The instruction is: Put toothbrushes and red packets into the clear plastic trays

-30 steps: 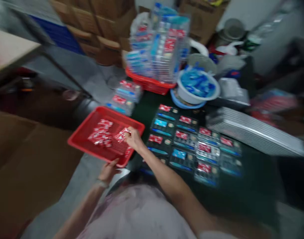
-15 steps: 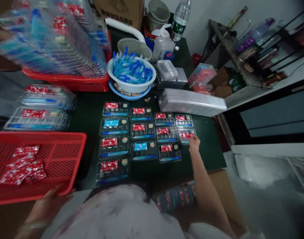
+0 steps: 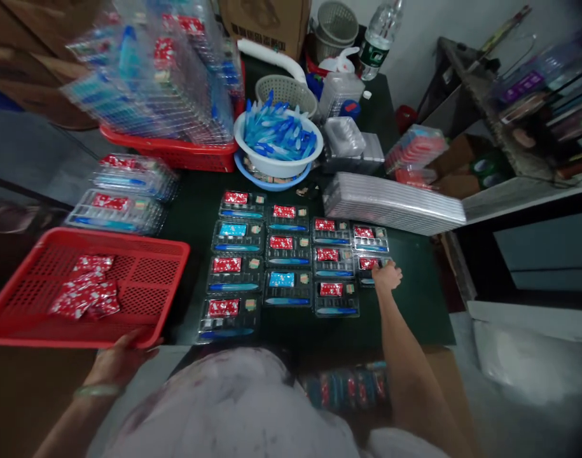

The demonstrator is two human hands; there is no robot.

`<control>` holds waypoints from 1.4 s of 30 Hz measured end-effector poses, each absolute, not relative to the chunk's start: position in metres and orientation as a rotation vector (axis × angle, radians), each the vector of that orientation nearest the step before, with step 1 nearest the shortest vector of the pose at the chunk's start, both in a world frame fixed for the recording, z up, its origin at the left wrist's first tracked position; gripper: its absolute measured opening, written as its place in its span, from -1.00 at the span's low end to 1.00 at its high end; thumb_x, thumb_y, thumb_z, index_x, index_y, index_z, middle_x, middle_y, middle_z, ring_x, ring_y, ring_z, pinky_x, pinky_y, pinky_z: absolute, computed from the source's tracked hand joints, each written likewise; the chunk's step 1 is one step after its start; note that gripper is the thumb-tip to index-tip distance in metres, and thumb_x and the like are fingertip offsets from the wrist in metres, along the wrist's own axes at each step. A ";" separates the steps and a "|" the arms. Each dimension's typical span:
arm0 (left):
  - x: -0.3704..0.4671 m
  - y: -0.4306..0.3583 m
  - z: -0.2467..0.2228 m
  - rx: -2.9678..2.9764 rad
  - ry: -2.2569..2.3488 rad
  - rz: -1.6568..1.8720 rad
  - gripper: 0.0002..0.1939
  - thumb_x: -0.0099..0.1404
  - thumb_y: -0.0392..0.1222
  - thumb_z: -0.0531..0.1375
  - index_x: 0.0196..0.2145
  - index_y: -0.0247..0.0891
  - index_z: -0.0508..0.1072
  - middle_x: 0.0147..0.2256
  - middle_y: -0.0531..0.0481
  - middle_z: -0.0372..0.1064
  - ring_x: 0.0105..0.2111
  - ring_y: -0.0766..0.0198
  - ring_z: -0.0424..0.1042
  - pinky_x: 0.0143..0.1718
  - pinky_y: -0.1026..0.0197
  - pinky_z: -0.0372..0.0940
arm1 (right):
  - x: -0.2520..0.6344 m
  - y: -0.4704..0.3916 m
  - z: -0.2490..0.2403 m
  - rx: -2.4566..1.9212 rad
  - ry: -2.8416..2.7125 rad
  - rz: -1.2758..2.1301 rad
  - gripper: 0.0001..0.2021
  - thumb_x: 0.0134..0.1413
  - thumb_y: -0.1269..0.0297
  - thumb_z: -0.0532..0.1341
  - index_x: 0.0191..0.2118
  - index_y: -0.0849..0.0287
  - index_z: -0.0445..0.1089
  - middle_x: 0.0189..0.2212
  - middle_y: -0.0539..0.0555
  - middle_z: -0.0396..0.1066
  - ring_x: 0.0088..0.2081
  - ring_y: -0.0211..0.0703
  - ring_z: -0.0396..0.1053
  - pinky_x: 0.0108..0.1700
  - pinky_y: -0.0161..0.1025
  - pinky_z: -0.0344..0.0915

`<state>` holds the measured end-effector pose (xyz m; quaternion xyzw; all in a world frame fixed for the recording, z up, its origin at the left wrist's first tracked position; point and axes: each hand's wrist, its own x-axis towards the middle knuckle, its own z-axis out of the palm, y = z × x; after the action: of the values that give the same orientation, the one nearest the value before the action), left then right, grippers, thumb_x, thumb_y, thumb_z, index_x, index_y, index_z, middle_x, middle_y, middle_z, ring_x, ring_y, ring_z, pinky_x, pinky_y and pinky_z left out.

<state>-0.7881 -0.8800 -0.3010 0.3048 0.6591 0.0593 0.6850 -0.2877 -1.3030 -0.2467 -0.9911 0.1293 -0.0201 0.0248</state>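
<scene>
My left hand (image 3: 121, 361) grips the near right rim of a red plastic basket (image 3: 145, 296), its fingertips partly hidden by the rim. Several shiny red patterned packets (image 3: 88, 286) lie in the basket. At the right end of rows of clear trays, my right hand (image 3: 387, 275) bends over the nearest tray of the last column, fingers curled at the right end of a red packet (image 3: 368, 263) lying in it. The hand covers the tray's right part. Neighbouring trays each hold a red or blue packet, a blue pen (image 3: 336, 312) and a small pale piece.
A white bowl of blue pens (image 3: 240, 137) stands behind the trays, on a light-blue basin (image 3: 271, 186). To its right lies a long stack of clear empty trays (image 3: 395, 202). Filled trays (image 3: 114, 219) are piled at left, more in a red crate (image 3: 176, 156). A cardboard box (image 3: 266, 28) stands behind.
The view has swung left, so everything sits further right. The red packet, held at my right fingertips before, now lies flatter in its tray. My left hand stays at the basket rim.
</scene>
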 end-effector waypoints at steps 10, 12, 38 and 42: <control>-0.818 -0.877 -0.303 0.427 1.272 0.198 -0.85 0.30 -0.16 0.06 -0.33 -0.14 0.42 -0.38 0.12 0.53 -0.42 0.23 0.46 -0.41 0.21 0.37 | -0.503 -1.162 -0.242 -2.749 -0.776 0.327 -0.71 0.19 0.33 0.00 -0.05 0.20 0.36 -0.11 0.18 0.37 -0.03 -0.06 0.27 0.04 -0.20 0.16; -0.835 -0.871 -0.310 0.425 1.221 0.193 -0.85 0.29 -0.11 0.07 -0.34 -0.12 0.41 -0.37 0.11 0.53 -0.36 0.18 0.47 -0.40 0.18 0.37 | -0.546 -1.134 -0.239 -2.603 -0.908 0.411 -0.73 0.20 0.33 0.00 -0.10 0.17 0.38 -0.16 0.13 0.40 -0.08 -0.10 0.30 0.00 -0.25 0.20; -0.872 -0.848 -0.271 0.535 1.192 0.380 -0.71 0.13 -0.12 0.28 -0.30 -0.37 0.34 -0.51 -0.06 0.39 -0.59 0.28 0.42 -0.65 0.32 0.28 | -0.677 -0.916 -0.232 -2.178 -2.441 0.744 -0.66 0.24 0.14 0.03 -0.21 0.25 0.48 -0.17 0.19 0.45 0.05 0.10 0.19 0.08 -0.02 0.02; -0.862 -0.855 -0.270 0.525 1.259 0.399 -0.73 0.18 -0.12 0.24 -0.28 -0.37 0.33 -0.55 -0.03 0.36 -0.63 0.30 0.40 -0.68 0.33 0.25 | -0.679 -0.903 -0.240 -2.163 -2.480 0.686 -0.65 0.25 0.18 0.00 -0.11 0.27 0.44 -0.20 0.23 0.44 -0.06 0.10 0.25 0.00 -0.03 0.06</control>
<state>-0.8618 -0.8546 -0.2696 0.2412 0.5777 0.1832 0.7580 -0.6790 -0.9028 -0.2398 -0.6396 -0.7333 0.2028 -0.1097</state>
